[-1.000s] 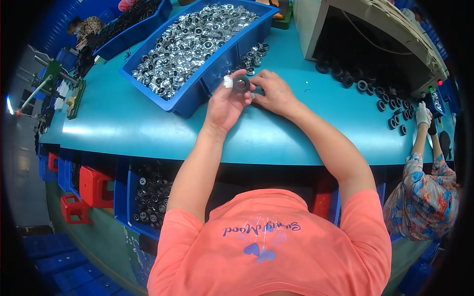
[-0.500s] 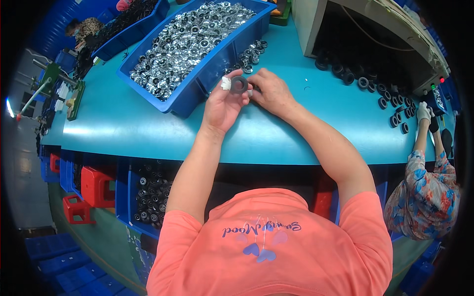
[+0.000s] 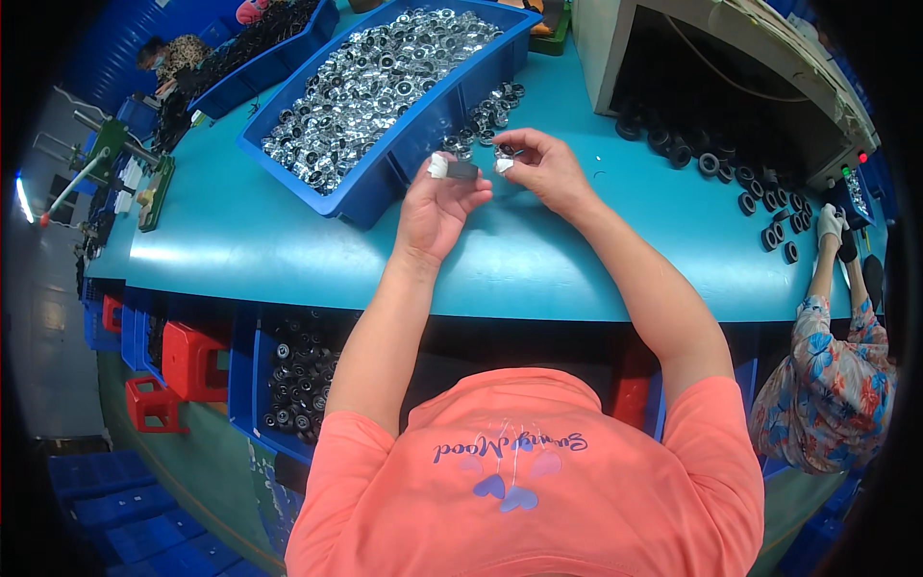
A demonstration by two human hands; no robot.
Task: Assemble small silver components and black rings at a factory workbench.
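In my left hand I hold a black rubber ring, seen from its edge, between fingers and thumb. White tape wraps one of that hand's digits. Just to the right, my right hand is closed in a pinch, also with white tape on a digit. At its fingertips is a small shiny round hub with a dark centre, partly covered by the fingers. The ring and the hub are apart, above the turquoise table. Several similar hubs lie loose just beyond my hands.
A blue bin heaped with clear, shiny hubs stands at the far left. Black rings are scattered at the right, by a large beige housing. A co-worker's gloved hand is at the right edge. Red stools stand lower left.
My right hand has moved a little away from the left, showing a hub at its fingertips. The ring in my left hand has turned from face-on to edge-on.
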